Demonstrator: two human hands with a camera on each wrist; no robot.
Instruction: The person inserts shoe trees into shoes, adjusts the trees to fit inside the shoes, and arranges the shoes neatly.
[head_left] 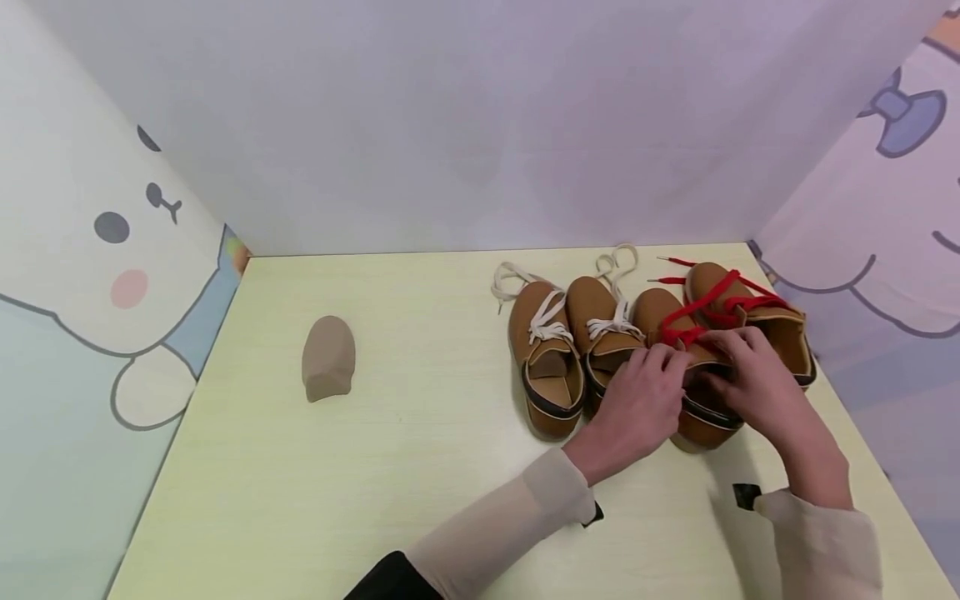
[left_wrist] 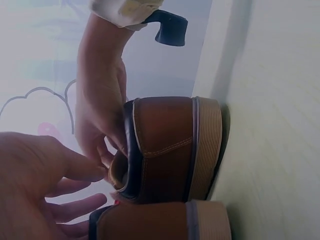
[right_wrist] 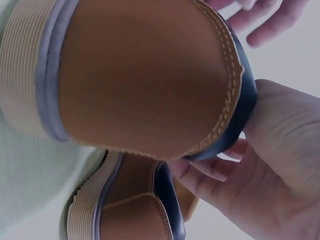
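Note:
Both hands work at the opening of a brown shoe with red laces [head_left: 706, 433]. My left hand [head_left: 643, 404] comes in from the left, its thumb and fingertips pinching at the opening's front edge near the laces. The right hand [head_left: 767, 392] grips the opening's right side, fingers reaching over the dark collar. In the left wrist view, the left thumb [left_wrist: 85, 167] meets the right hand's fingers at the collar. The right wrist view has the shoe's heel [right_wrist: 145, 80] large in front; part of the grip is hidden behind it. Another red-laced shoe [head_left: 801, 333] lies just right.
Two brown shoes with white laces [head_left: 546, 421] [head_left: 588, 292] stand side by side to the left, their laces trailing toward the back edge. A taupe, round-ended block [head_left: 327, 358] lies far left on the pale table [head_left: 420, 467]. Printed cloth walls [head_left: 480, 125] enclose the back and sides.

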